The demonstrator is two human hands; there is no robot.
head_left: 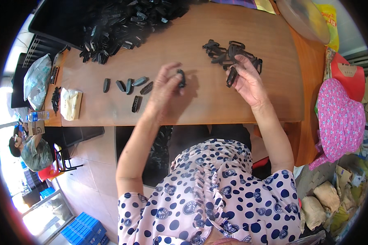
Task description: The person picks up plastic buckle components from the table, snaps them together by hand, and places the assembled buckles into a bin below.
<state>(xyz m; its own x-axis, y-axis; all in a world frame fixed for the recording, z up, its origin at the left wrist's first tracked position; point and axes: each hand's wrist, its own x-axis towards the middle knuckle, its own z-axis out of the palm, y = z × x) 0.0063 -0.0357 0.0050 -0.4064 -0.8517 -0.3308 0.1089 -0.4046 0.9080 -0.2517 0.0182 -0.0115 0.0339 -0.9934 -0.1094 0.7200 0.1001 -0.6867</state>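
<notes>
Between the thumb and fingers of my left hand (164,86) is a small black oblong plastic part (181,79), held just over the table. A black oblong frame-like part (232,76) is pinched in my right hand (249,83). Right beyond that hand lies a small cluster of black frame-like parts (221,55). Several loose black oblong pieces (129,86) are scattered on the table to the left of my left hand. At the far left of the tabletop spreads a large heap of black plastic parts (120,26).
The brown wooden table (200,110) has its front edge before my lap. On its left stand a cream paper box (71,104), a plastic bag (37,81) and a water bottle (37,116). A pink flowered cloth (341,118) hangs at the right. Another person (30,147) sits far left.
</notes>
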